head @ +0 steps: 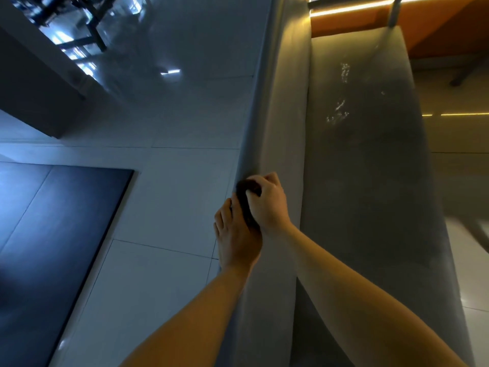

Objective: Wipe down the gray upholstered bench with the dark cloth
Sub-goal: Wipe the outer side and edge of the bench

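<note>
A long gray bench (pixel 365 181) runs from 6 o'clock up to 1 o'clock. The dark cloth (pixel 244 190) sits on the bench's left edge, close to the middle of the view. The right hand (pixel 267 205) is curled round the cloth and squeezes it against the bench. The left hand (pixel 235 237) is just beside it, at 7 o'clock from the cloth. Its fingers (pixel 225 213) are close together and nearly straight, with the tips touching the cloth's lower end. Some white marks (pixel 340 104) show on the seat at 1 o'clock from the hands. Shiny white floor (pixel 172 181) lies at 9 o'clock, with a big dark square (pixel 53 221) in it at 8 o'clock.
</note>
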`<state>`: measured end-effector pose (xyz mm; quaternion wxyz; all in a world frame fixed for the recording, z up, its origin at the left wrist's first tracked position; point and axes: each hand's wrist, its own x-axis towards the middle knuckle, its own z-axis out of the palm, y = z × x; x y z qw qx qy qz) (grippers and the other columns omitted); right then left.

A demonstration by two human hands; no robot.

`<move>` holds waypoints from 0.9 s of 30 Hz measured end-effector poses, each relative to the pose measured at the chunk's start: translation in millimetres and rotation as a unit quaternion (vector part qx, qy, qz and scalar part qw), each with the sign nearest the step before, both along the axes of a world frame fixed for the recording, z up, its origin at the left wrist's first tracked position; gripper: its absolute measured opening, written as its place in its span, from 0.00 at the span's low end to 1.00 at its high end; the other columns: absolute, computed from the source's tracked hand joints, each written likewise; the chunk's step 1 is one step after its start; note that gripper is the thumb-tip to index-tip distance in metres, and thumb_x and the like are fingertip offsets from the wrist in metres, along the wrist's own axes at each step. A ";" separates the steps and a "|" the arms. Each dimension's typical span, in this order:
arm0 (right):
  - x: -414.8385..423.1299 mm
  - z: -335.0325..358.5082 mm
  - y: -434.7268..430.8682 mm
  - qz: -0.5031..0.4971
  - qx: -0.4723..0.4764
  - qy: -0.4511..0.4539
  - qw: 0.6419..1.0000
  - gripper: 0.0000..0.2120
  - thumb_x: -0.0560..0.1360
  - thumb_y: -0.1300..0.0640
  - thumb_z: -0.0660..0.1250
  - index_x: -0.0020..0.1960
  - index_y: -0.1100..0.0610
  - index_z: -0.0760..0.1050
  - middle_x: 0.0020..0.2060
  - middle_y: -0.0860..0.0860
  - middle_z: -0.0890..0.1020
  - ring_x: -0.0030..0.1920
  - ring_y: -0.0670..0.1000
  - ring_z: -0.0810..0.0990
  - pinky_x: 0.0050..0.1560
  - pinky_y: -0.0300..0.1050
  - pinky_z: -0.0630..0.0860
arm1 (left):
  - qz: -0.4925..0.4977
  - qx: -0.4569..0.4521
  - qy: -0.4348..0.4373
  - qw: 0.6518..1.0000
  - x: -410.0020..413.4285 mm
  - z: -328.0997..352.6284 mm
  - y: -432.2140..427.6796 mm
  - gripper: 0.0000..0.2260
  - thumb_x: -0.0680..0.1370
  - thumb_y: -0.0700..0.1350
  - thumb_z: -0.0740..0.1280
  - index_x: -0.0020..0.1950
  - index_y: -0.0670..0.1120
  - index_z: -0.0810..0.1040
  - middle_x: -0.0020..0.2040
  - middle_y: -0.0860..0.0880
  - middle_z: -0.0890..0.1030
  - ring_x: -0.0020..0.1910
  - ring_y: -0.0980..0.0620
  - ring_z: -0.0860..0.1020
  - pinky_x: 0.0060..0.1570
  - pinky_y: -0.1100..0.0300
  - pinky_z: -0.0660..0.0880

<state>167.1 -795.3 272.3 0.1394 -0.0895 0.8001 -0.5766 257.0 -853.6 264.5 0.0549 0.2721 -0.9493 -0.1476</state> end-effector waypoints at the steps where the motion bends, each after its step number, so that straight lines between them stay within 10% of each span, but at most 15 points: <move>1: 11.0 -1.6 3.7 0.010 0.001 -0.004 1.000 0.07 0.79 0.55 0.66 0.53 0.46 0.80 0.53 0.45 0.72 0.50 0.47 0.76 0.59 0.43 0.73 | -0.002 -0.008 0.000 1.000 1.2 -0.5 -0.5 0.32 0.80 0.52 0.62 0.81 0.43 0.58 0.73 0.45 0.68 0.70 0.44 0.67 0.71 0.51 0.65; 12: -56.5 2.6 -4.3 -0.049 -0.005 -0.011 0.999 0.11 0.82 0.58 0.64 0.62 0.51 0.80 0.57 0.49 0.71 0.55 0.50 0.76 0.61 0.40 0.73 | 0.017 0.086 0.035 0.996 1.5 3.2 -2.0 0.28 0.83 0.47 0.58 0.82 0.48 0.53 0.76 0.47 0.64 0.73 0.48 0.62 0.73 0.47 0.65; 22: 29.6 -20.6 24.5 0.012 -0.095 -0.090 0.991 0.14 0.79 0.61 0.63 0.48 0.44 0.82 0.51 0.46 0.76 0.50 0.53 0.81 0.53 0.52 0.82 | 0.022 0.119 0.068 0.990 3.2 3.2 -3.1 0.27 0.83 0.46 0.58 0.82 0.47 0.55 0.76 0.46 0.66 0.72 0.47 0.62 0.73 0.46 0.62; 27: -15.1 -12.2 9.6 -0.083 -0.090 -0.037 0.992 0.10 0.81 0.59 0.64 0.59 0.51 0.80 0.55 0.46 0.72 0.53 0.44 0.77 0.55 0.32 0.74 | 0.002 0.067 0.023 0.997 0.4 3.1 -1.8 0.27 0.82 0.47 0.54 0.82 0.47 0.57 0.76 0.47 0.64 0.72 0.47 0.60 0.72 0.48 0.59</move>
